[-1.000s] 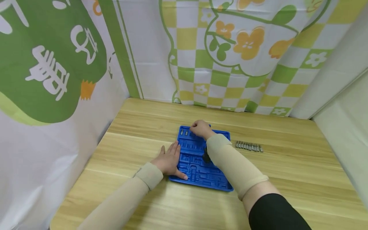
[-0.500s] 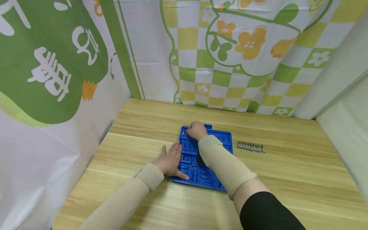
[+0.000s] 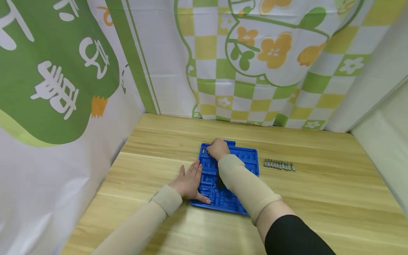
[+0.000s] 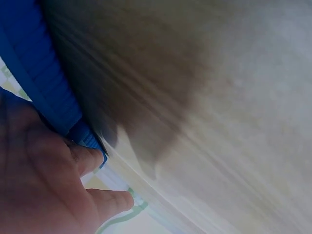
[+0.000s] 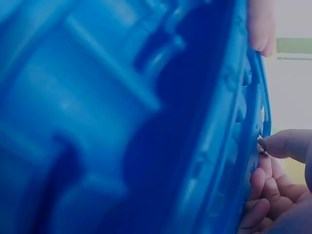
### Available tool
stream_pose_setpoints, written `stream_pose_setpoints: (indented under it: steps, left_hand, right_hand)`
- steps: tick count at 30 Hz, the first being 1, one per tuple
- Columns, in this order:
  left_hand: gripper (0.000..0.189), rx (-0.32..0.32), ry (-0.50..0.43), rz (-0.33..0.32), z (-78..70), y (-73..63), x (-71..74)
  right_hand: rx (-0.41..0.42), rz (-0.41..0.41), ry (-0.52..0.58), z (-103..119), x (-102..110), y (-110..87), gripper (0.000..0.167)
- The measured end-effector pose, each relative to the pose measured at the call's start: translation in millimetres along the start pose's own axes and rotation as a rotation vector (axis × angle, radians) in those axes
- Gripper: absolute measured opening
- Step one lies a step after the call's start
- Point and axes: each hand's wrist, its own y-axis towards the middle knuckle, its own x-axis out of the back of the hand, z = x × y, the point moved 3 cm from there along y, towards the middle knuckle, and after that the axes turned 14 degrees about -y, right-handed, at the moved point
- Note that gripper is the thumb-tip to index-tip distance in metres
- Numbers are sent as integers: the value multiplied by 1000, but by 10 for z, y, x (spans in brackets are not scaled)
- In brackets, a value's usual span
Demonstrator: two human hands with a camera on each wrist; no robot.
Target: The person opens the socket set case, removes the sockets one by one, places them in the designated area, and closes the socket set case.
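A blue moulded tool tray [image 3: 247, 156] with shaped recesses lies on the table. My left hand [image 3: 188, 182] rests against its left side, fingers straight and thumb over the front left corner; the left wrist view shows the palm beside the tray wall [image 4: 44, 73]. At the upper left recesses, my right hand [image 3: 218, 149] bends over the tray. In the right wrist view its thumb and fingers pinch a small metal bit [image 5: 262, 145] right at the tray. Another small bit [image 3: 203, 149] stands in the recess at the far left. My right wrist covers the tray's middle.
A row of several small metal bits [image 3: 279, 165] lies on the wooden table [image 3: 318, 198] right of the tray. A patterned curtain [image 3: 248, 88] hangs behind the table, and white cloth [image 3: 105, 148] hangs along the left side.
My right hand has shifted slightly left along the tray's upper row, then stayed at the recess near the left end. The left hand keeps its place at the tray's side.
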Motion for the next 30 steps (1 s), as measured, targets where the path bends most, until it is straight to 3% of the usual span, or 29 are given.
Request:
stream_pose_setpoints:
  steps: [5,13,19,23,26,30]
  left_hand:
    - [139,-1,-8,2,-13,-6,5]
    - [139,14,-7,-6,-9,-21,16]
    - [137,6,-42,4,-19,-39,-5]
    - [137,10,-54,-9,3,-46,-46]
    - [137,0,-67,-28,3,-36,-51]
    - [138,-1,-77,-35,-22,-36,-3]
  right_hand:
    - [15,23,34,-19,29,11,18]
    - [148,77,239,-50,82,-38,11]
    - [96,47,369,-159,21,-82,9]
    - [38,26,526,-227,29,-87,15]
    - [38,15,607,-301,105,-69,18]
    - [95,50,617,-422,272,-59,19]
